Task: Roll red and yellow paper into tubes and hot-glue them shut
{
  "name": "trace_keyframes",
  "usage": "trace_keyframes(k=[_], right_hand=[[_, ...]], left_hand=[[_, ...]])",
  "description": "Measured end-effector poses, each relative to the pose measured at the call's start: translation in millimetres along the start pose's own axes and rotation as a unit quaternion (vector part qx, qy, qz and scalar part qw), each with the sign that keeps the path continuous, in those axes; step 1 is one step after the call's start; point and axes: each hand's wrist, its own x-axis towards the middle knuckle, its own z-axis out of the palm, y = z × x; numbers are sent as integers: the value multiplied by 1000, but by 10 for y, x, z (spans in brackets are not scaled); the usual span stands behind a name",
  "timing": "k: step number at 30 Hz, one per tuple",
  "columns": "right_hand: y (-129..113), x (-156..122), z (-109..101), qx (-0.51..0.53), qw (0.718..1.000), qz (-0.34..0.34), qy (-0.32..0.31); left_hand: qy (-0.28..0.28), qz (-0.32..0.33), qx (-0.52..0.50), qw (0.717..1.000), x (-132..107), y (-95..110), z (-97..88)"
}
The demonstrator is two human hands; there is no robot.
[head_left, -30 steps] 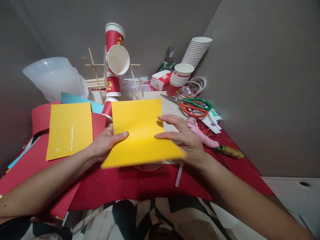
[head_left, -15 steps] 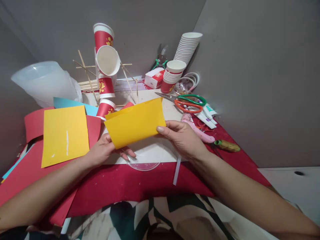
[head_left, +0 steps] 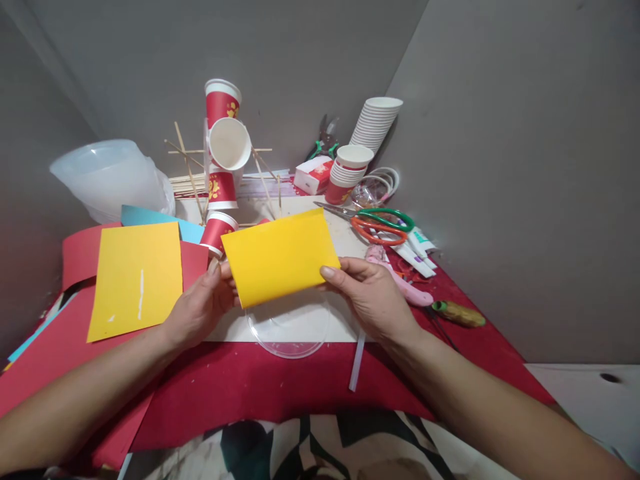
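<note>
A folded yellow sheet of paper [head_left: 283, 257] is held up above the white board [head_left: 345, 320], its fold along the lower edge. My right hand [head_left: 373, 293] pinches its right end, thumb in front and fingers behind. At the left end, my left hand [head_left: 197, 300] has its fingers curled behind the edge, partly hidden, with the thumb raised just beside the paper. Below the sheet lies a clear round plastic lid [head_left: 287, 347]. A flat yellow sheet [head_left: 135, 280] with white marks rests on red paper [head_left: 75, 353] to the left.
Behind the sheet stands a tower of red paper cups [head_left: 223, 187] with wooden sticks [head_left: 187, 167] beside it. A clear plastic container [head_left: 110, 177] is at left. On the right are stacked cups [head_left: 345, 177], scissors [head_left: 383, 223], a pink glue gun [head_left: 410, 290] and a wooden-handled tool [head_left: 459, 313].
My left hand has shifted from under the sheet to its left edge, its thumb now up. The two layers of the sheet have come together. The view has tilted slightly.
</note>
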Motion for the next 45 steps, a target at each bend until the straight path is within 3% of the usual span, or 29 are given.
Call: trace_keyframes(k=[5, 12, 18, 26, 31, 34, 40, 45], right_hand=[[-6, -20, 8, -9, 1000, -18, 13], [-2, -31, 46, -21, 1000, -21, -1], [-37, -34, 93, 61, 998, -15, -4], [-86, -42, 69, 33, 995, 33, -88], [-73, -69, 38, 12, 983, 97, -154], [-74, -96, 48, 9, 980, 119, -159], [-107, -128, 97, -11, 989, 101, -108], [-146, -154, 126, -30, 992, 86, -85]], left_hand=[[15, 2, 68, 998, -61, 23, 15], [59, 15, 71, 996, -79, -10, 67], [79, 23, 99, 992, -66, -9, 58], [73, 5, 137, 988, -78, -3, 33], [75, 18, 153, 985, -76, -18, 36], [75, 4, 147, 986, -74, -30, 48], [62, -25, 90, 994, -41, -60, 31], [-8, -131, 59, 990, -23, -39, 39]])
